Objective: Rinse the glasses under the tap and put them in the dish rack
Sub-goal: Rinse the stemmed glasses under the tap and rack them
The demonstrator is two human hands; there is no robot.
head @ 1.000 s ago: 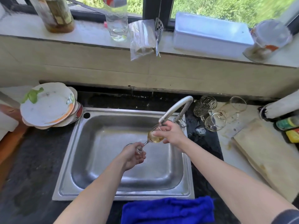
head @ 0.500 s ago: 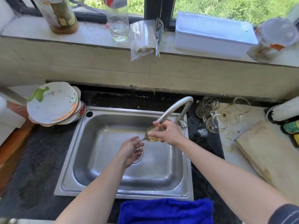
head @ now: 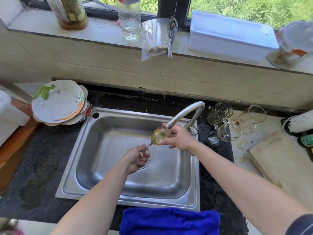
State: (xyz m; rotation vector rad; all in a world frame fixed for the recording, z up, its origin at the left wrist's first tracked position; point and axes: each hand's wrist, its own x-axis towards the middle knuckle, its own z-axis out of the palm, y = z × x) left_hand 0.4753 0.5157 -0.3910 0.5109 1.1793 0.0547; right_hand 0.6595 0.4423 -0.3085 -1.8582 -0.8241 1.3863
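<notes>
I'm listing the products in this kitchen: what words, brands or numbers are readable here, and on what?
No text here can be read.
Label on the brown bottle: too blurred.
Red label on the clear bottle: cut off at the frame's top.
Orange mark on the tub: blurred.

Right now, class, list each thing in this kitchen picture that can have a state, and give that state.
wine glass, tilted under the spout, yellowish liquid inside
left hand, pinches the stem
right hand, holds the bowl
tap, spout at the glass's mouth; flow unclear
plates, stacked left of the sink
blue cloth, crumpled at the sink's front edge
three glasses, standing right of the sink
</notes>
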